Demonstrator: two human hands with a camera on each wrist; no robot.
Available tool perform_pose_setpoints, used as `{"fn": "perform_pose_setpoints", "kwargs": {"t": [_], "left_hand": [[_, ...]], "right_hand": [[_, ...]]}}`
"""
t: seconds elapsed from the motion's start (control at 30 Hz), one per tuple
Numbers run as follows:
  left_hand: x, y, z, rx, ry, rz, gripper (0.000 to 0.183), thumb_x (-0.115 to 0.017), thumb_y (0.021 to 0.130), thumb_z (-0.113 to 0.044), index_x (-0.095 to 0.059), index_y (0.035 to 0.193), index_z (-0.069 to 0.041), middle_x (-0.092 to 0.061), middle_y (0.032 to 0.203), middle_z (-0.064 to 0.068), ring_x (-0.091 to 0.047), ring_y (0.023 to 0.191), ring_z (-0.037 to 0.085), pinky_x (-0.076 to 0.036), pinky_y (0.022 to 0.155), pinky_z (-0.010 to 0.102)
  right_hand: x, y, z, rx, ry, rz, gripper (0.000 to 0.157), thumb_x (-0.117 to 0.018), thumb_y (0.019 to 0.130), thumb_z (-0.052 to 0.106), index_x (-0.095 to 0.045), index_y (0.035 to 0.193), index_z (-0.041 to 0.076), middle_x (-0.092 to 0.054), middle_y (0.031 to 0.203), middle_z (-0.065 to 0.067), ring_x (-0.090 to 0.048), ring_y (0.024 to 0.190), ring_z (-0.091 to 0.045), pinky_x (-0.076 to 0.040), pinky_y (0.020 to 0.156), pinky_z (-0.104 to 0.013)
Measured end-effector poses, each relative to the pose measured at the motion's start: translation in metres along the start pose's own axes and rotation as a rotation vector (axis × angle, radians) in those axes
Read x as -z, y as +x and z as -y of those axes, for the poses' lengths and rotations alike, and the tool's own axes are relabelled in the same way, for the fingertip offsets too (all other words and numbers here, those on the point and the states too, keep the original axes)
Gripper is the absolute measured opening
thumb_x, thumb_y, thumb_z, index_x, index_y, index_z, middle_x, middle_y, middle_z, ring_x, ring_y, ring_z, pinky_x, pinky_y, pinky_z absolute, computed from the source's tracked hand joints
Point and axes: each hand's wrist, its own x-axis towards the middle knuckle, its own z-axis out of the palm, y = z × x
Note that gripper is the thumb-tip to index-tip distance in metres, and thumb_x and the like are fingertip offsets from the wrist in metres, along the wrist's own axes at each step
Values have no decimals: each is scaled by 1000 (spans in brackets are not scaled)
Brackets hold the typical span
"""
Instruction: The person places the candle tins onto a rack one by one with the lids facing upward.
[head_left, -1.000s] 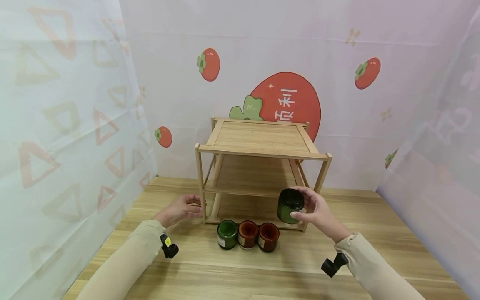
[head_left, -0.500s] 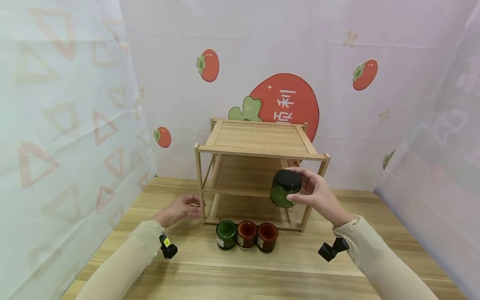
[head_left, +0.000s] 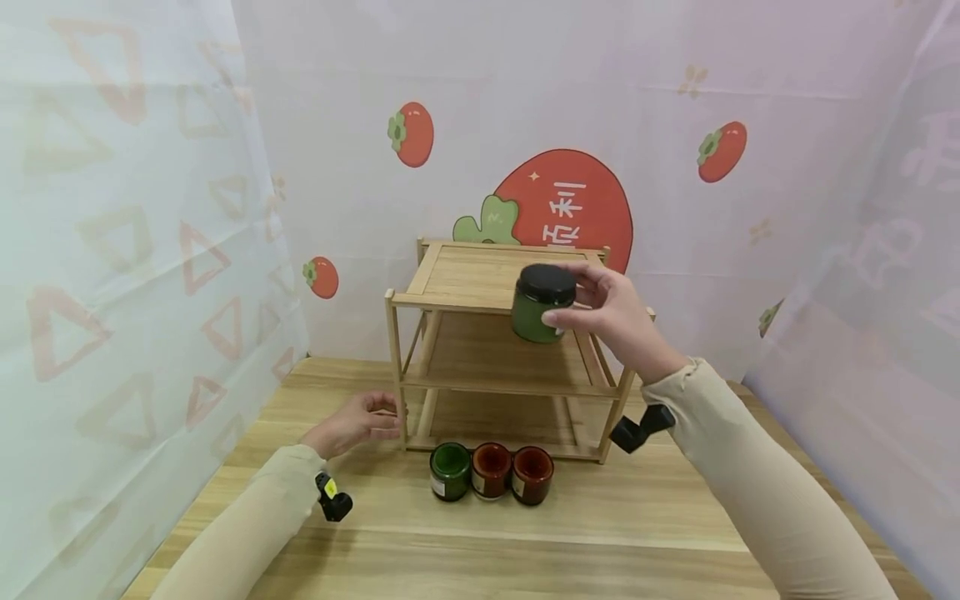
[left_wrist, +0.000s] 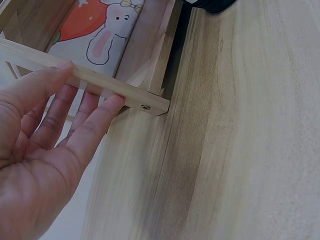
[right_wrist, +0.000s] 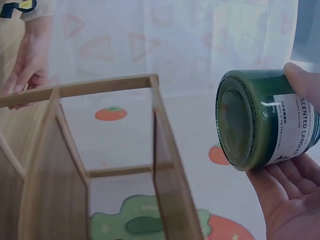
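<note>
My right hand [head_left: 611, 312] holds a green glass scented candle jar [head_left: 536, 321] with a black lid in front of the shelf's top board. In the right wrist view the jar's white label reads "SCENTED CANDLE" and its round base [right_wrist: 235, 122] faces the camera. The wooden three-tier shelf [head_left: 480, 271] stands on the table. My left hand [head_left: 360, 423] is at its front left post, with thumb and fingertips touching the wood in the left wrist view. A green jar [head_left: 450, 473] and two amber jars [head_left: 491, 472], [head_left: 532, 477] stand in a row before the shelf.
The wooden table [head_left: 465, 550] runs under everything. A white cloth backdrop [head_left: 337, 175] with printed persimmons hangs behind the shelf, and cloth sides rise at left and right. A small black camera is worn on each wrist.
My right hand has lifted the green candle jar from beside the shelf's lowest tier up to its top board, moving slightly left. The left hand stays at the post.
</note>
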Motion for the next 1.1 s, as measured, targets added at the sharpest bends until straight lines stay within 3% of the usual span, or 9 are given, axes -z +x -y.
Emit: {"fn": "perform_pose_setpoints", "kwargs": {"t": [0.23,0.37,0.7,1.1], "left_hand": [[0,0,1,3,-15,-7,24,-62,91,2,-48,110,0,-53,110,8,-60,99,19,-56,96,40],[0,1,1,4,-21,-11,23,-61,91,2,-48,110,0,-53,109,8,-60,99,19,-55,96,41],[1,2,2,0,-20,-12,21,-60,91,4,-49,108,-2,-54,109,7,-60,99,19,-56,95,39],[2,1,3,8,-19,8,20,-59,92,4,-49,109,-2,-54,109,7,-59,100,19,-55,97,40]], "right_hand": [[-11,31,19,-15,24,-41,58,-79,80,13,-56,132,16,-64,124,-5,-61,113,-15,-55,90,-25],[-17,48,26,-30,-1,-48,58,-81,78,15,-57,131,18,-64,122,-5,-62,108,-17,-54,89,-27],[-30,82,31,-28,-31,-32,60,-80,79,16,-55,133,15,-66,114,-8,-62,97,-20,-53,91,-32],[-51,107,21,-71,1,-43,60,-80,79,13,-54,133,10,-62,118,-9,-62,106,-19,-52,98,-36]]}}
